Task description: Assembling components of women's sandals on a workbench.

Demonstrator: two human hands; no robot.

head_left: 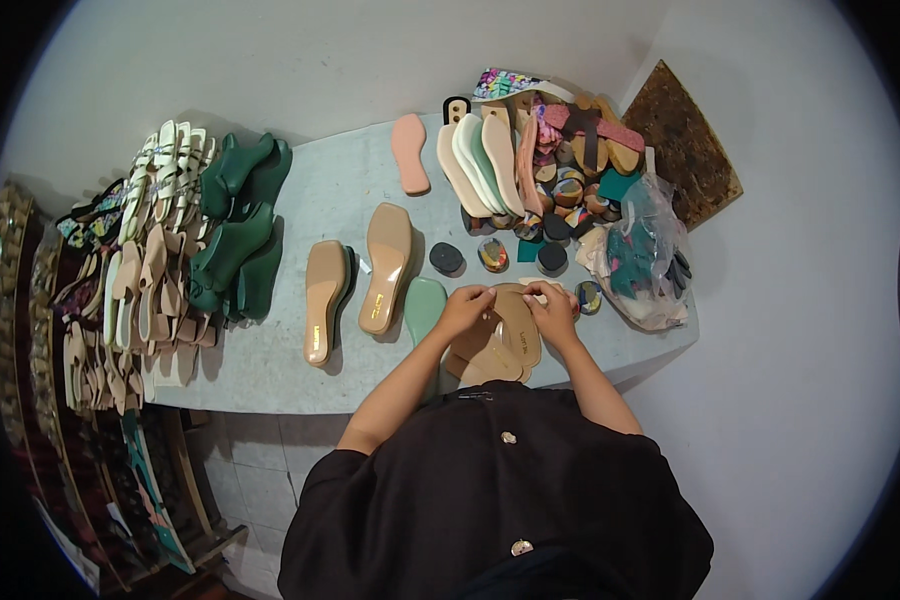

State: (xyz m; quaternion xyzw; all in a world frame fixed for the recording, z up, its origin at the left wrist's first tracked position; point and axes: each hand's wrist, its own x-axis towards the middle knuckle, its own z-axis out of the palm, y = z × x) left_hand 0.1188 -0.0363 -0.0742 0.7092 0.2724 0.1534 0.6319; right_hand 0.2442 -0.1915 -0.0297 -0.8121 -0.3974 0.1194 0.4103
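Pinching a tan insole (518, 325) at its far end, close to the near edge of the grey surface (260, 360), with left hand (468, 306) and right hand (554, 312) on opposite sides, with fingers bent and fingertips drawn in toward each thumb. Just below and to the left, overlapping under it, more tan pieces (475, 358), too crowded to count. Beside the left forearm, partly covered, a pale green insole (426, 306). Farther left, standing apart from each other, two glossy tan soles (382, 280), one with a dark heel visible along its side. Beyond the hands, in a loose row, a black heel block (447, 259), a multicoloured heel block (492, 254) and another black heel block (552, 260). Behind these, a leaning row of pale insoles (467, 165), with a single pink insole (410, 155) lying to its left. On the right, near a heap of more blocks and strapped sandals (602, 130), a clear plastic bag (650, 255) with green pieces inside. Against the wall, a brown board (685, 150). At the far left, piled close together, dark green shoes (238, 235) and beige sandals (152, 285).
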